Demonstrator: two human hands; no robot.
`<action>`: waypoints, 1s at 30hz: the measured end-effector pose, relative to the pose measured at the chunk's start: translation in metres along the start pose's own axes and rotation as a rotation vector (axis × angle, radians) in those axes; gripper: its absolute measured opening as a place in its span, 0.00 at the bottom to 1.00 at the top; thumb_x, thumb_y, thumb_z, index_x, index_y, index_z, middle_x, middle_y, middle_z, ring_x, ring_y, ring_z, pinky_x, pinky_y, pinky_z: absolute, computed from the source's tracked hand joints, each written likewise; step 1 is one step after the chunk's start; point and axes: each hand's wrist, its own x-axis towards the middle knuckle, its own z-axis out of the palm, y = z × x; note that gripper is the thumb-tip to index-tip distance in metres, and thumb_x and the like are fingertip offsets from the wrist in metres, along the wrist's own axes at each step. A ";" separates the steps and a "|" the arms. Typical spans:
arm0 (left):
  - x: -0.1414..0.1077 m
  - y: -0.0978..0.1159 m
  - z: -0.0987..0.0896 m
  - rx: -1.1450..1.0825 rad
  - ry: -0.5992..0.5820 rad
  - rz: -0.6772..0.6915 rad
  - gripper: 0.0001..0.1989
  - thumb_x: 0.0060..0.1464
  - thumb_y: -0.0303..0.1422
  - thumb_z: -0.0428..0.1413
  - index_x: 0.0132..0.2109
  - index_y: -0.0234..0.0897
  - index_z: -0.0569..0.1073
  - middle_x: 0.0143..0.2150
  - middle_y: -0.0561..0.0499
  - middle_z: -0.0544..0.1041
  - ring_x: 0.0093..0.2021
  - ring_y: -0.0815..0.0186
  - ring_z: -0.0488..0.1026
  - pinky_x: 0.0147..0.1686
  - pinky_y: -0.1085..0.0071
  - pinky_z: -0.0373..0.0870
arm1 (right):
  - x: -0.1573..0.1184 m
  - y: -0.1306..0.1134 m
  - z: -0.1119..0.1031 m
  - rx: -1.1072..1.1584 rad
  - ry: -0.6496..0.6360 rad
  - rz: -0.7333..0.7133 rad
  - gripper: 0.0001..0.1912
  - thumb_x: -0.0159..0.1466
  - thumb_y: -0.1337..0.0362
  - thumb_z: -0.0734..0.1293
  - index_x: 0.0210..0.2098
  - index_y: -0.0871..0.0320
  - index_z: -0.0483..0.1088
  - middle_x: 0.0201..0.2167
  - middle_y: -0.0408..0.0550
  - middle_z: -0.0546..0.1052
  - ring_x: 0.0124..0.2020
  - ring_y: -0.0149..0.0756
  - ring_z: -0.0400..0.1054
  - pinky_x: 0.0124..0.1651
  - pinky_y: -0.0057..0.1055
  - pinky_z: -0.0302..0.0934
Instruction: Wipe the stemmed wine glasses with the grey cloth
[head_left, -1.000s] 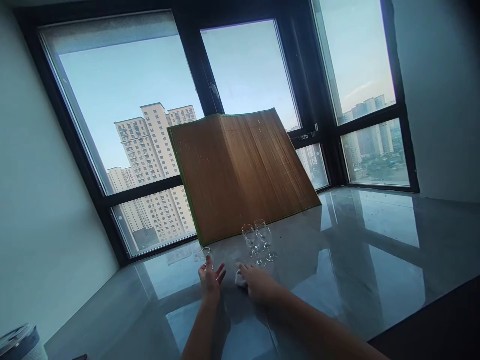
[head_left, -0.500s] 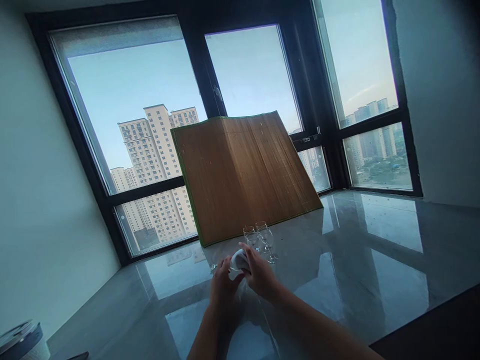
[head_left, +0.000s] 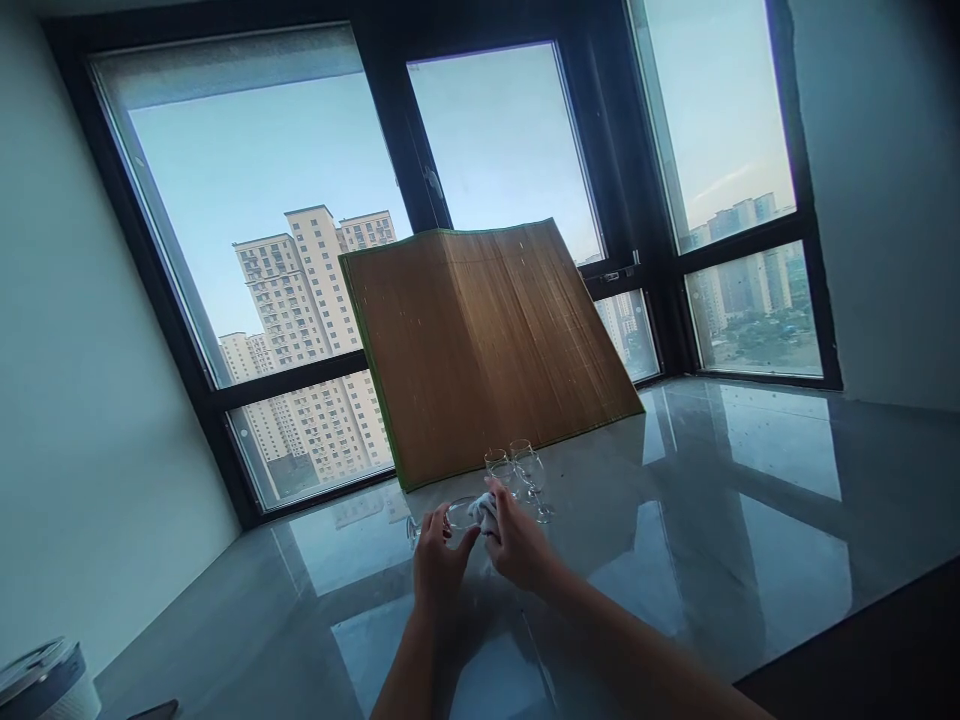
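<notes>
My left hand (head_left: 439, 560) is closed around a small stemmed glass (head_left: 459, 514), which lies sideways in the grip with its foot out to the left. In my right hand (head_left: 519, 537) is a bunched white cloth (head_left: 484, 512), pressed at the glass's mouth end. Just beyond the hands, a few clear stemmed glasses (head_left: 528, 470) stand upright on the glossy grey surface (head_left: 600, 620). My right hand partly hides them.
A brown woven mat (head_left: 495, 350) with green edging leans against the dark-framed window (head_left: 292, 372). At the lower left sit a lidded white container (head_left: 49, 680) and a dark flat object (head_left: 156, 711), both cut off by the frame. A wall (head_left: 90, 400) rises on the left.
My right hand and the cloth have drawn slightly away from my left hand, so more of the glass shows. The cloth now looks more crumpled; the glass's foot points further left.
</notes>
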 end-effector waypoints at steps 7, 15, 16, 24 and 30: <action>-0.002 0.002 0.000 0.005 -0.073 0.028 0.29 0.56 0.53 0.58 0.54 0.35 0.73 0.40 0.47 0.75 0.32 0.62 0.74 0.34 0.64 0.74 | 0.000 -0.001 -0.001 0.115 0.068 0.048 0.38 0.55 0.76 0.59 0.64 0.55 0.48 0.62 0.59 0.65 0.62 0.45 0.65 0.62 0.48 0.61; -0.001 0.022 -0.011 -0.010 -0.066 0.095 0.26 0.57 0.51 0.58 0.52 0.36 0.73 0.40 0.46 0.75 0.33 0.62 0.73 0.36 0.64 0.74 | 0.003 -0.005 -0.003 0.055 0.230 0.021 0.35 0.59 0.74 0.60 0.65 0.57 0.51 0.59 0.62 0.68 0.57 0.48 0.68 0.55 0.47 0.66; -0.001 0.023 -0.011 0.000 -0.052 0.097 0.26 0.57 0.51 0.58 0.52 0.36 0.73 0.40 0.46 0.75 0.33 0.62 0.73 0.36 0.64 0.74 | 0.003 -0.007 -0.004 0.048 0.205 0.036 0.34 0.60 0.74 0.60 0.65 0.57 0.52 0.57 0.61 0.70 0.54 0.48 0.70 0.53 0.46 0.67; -0.003 0.015 -0.007 0.043 -0.016 0.099 0.26 0.57 0.51 0.58 0.54 0.37 0.72 0.42 0.45 0.75 0.40 0.58 0.75 0.41 0.63 0.74 | 0.007 -0.018 -0.020 0.139 0.015 0.179 0.27 0.58 0.71 0.63 0.58 0.55 0.62 0.36 0.47 0.77 0.33 0.40 0.71 0.39 0.34 0.63; -0.001 0.010 -0.014 0.025 -0.040 0.117 0.23 0.57 0.48 0.59 0.52 0.36 0.72 0.41 0.46 0.74 0.38 0.60 0.73 0.41 0.64 0.73 | 0.006 -0.010 -0.010 0.443 -0.096 0.279 0.23 0.65 0.64 0.58 0.59 0.56 0.62 0.31 0.42 0.74 0.31 0.36 0.68 0.35 0.30 0.59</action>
